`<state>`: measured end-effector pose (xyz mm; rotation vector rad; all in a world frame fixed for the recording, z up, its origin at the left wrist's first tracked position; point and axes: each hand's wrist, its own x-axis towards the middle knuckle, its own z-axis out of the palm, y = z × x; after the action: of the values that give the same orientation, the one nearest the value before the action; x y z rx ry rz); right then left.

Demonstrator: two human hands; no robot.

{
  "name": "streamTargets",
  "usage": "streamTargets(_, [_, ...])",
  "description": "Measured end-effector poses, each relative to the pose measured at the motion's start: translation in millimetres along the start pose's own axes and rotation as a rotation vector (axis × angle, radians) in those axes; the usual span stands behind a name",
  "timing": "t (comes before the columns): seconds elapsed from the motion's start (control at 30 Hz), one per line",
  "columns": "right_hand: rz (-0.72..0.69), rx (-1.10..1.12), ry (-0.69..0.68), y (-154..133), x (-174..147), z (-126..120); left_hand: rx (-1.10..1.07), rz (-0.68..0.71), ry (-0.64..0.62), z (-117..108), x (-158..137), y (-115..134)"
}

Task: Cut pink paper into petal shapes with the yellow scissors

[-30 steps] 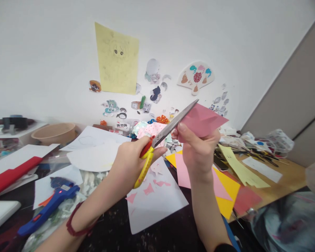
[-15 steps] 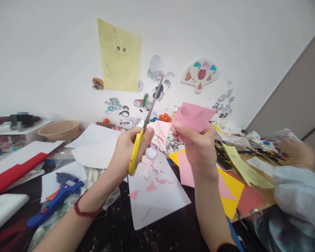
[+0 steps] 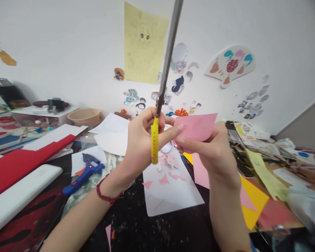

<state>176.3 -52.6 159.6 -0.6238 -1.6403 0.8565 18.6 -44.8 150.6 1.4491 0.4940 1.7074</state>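
Left hand (image 3: 140,143) grips scissors (image 3: 164,82) and touches pink paper (image 3: 199,125) the right hand (image 3: 217,152) pinches.

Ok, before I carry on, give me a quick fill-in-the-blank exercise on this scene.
The left hand holds scissors whose handle is mostly ____.
The right hand grips paper coloured ____.
The glue gun is mostly ____.
The drawing is to the ____ of the fan-shaped cutout.

Missing words: yellow; pink; blue; left.

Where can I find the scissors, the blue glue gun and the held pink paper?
Scissors (image 3: 164,79): head view, on the metal blade.
Blue glue gun (image 3: 86,174): head view, on the blue body.
Held pink paper (image 3: 197,128): head view, on the middle of its face.
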Motion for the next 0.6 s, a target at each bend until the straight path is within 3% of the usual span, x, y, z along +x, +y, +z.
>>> streamTargets(0.23, [0.000, -0.008, -0.010, 0.7, -1.8, 1.7, -0.046, 0.009, 0.018, 0.1, -2.3, 2.2])
streamTargets(0.6, [0.006, -0.018, 0.037, 8.2, 0.3, 2.5, 0.086, 0.110, 0.082, 0.7, -5.2, 1.0])
